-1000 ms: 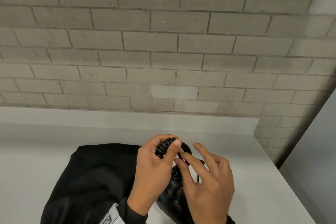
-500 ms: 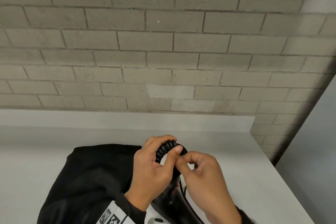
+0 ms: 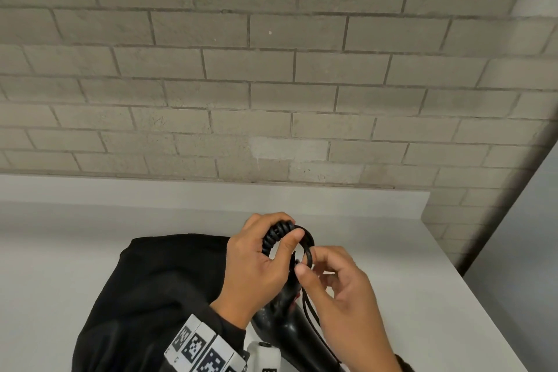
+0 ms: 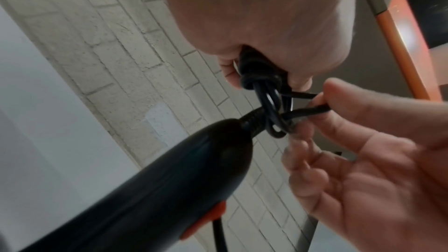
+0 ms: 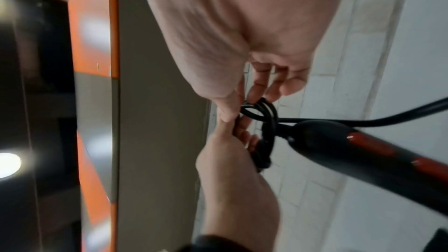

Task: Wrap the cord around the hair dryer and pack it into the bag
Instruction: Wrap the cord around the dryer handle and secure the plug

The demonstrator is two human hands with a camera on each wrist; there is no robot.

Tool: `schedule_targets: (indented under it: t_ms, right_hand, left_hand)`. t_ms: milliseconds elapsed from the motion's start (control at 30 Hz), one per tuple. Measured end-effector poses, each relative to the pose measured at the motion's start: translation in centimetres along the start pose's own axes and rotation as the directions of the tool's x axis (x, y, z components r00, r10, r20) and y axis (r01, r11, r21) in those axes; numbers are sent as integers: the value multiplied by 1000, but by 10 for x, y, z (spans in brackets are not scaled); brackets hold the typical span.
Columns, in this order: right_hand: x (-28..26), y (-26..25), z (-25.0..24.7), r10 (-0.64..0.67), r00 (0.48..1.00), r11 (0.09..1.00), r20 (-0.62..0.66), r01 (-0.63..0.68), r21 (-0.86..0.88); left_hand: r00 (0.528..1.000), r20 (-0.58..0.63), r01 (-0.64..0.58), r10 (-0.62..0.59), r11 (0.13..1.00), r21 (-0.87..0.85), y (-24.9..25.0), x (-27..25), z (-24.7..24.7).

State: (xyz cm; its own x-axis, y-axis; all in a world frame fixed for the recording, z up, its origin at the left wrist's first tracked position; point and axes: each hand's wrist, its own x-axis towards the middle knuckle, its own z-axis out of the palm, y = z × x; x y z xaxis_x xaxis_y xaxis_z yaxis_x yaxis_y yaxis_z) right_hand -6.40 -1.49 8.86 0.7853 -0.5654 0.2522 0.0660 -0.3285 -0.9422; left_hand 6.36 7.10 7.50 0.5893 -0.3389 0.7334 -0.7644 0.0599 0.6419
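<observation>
Hands, both ours: left hand [image 3: 256,263] grips the bundled cord [image 3: 276,235] so the loops cannot spring apart; right hand [image 3: 338,290] pinches the loose strand to tuck it. Hair dryer [image 3: 290,323] hangs below them over the surface [image 3: 422,281], the bag [image 3: 151,290] lying just left, ready for packing.
</observation>
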Motion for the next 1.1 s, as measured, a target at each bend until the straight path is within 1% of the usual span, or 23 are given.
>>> schedule_targets:
  t_ms: [67, 167, 233, 267, 300, 333, 367, 400, 433, 467, 500, 533, 567, 600, 633, 667, 733, 767, 900, 967, 1000, 1033, 1100]
  right_hand:
    - [-3, 4, 3, -36, 999, 999, -24, 36, -21]
    - [-6, 1, 0, 15, 1000, 1000, -19, -15, 3]
    - [-3, -6, -7, 85, 994, 989, 66, -92, 113]
    - [0, -9, -12, 153, 980, 955, 130, -180, 237]
    - [2, -10, -18, 229, 947, 865, 223, -303, 401]
    - [5, -11, -23, 288, 898, 719, 332, -432, 545]
    - [6, -12, -27, 310, 848, 558, 431, -529, 639]
    - [6, -11, -28, 298, 814, 432, 498, -580, 691]
    - [5, -8, -27, 279, 810, 364, 517, -587, 723]
    - [4, -4, -25, 257, 830, 369, 495, -558, 744]
    - [1, 0, -22, 230, 872, 458, 433, -489, 742]
    - [-4, 4, -18, 187, 917, 605, 352, -390, 694]
    - [-10, 5, -13, 127, 953, 750, 276, -275, 601]
    - [-16, 10, -8, 63, 976, 860, 207, -158, 486]
    - [-22, 14, -1, -2, 988, 928, 152, -55, 367]
    - [-28, 19, 5, -65, 993, 965, 98, 37, 258]
    - [-35, 25, 15, -158, 987, 981, -1, 157, 118]
    - [-36, 25, 19, -169, 985, 980, -44, 173, 102]
    - [-36, 27, 29, -109, 967, 965, -231, 159, 211]
    - [-35, 29, 34, -92, 949, 966, -301, 158, 203]
    - [-34, 32, 36, -114, 943, 979, -314, 160, 128]
    - [-32, 34, 36, -168, 930, 984, -328, 178, 2]
    - [-27, 37, 33, -346, 882, 933, -319, 287, -218]
  left_hand:
    - [1000, 6, -14, 14, 1000, 3, 0, 0, 0]
    - [999, 11, -44, 44, 999, 11, -1, 1, -2]
    - [998, 16, -69, 68, 997, 17, -2, 3, -2]
    - [997, 21, -80, 80, 997, 18, -3, 2, -2]
    - [996, 27, -89, 89, 996, 16, -3, 2, -1]
    - [995, 33, -95, 94, 995, 14, -3, 1, 0]
    - [995, 35, -96, 96, 995, 8, -3, -1, 1]
    - [995, 34, -95, 95, 995, -2, -2, -2, 2]
    - [995, 32, -92, 92, 996, -16, -1, -3, 3]
    - [996, 34, -87, 88, 996, -31, 0, -4, 5]
    - [996, 40, -80, 82, 996, -45, 1, -4, 6]
    - [996, 46, -71, 74, 996, -55, 2, -4, 7]
    - [997, 48, -59, 62, 996, -60, 3, -3, 7]
    - [998, 40, -39, 42, 997, -61, 2, -2, 7]
    - [1000, 20, -11, 12, 998, -64, 0, -1, 6]
    - [1000, 0, 17, -17, 997, -72, -1, 1, 4]
    - [999, -11, 30, -31, 997, -74, -4, 3, 0]
    - [1000, -2, 18, -18, 998, -66, -3, 3, 0]
    - [1000, 15, 10, -9, 998, -66, -1, -2, 1]
    - [999, 31, -3, 5, 997, -76, -1, -4, 3]
    - [999, 39, -8, 11, 997, -81, 0, -5, 4]
    - [999, 44, -9, 13, 996, -86, 2, -5, 4]
    - [999, 44, -14, 18, 996, -88, 2, -5, 4]
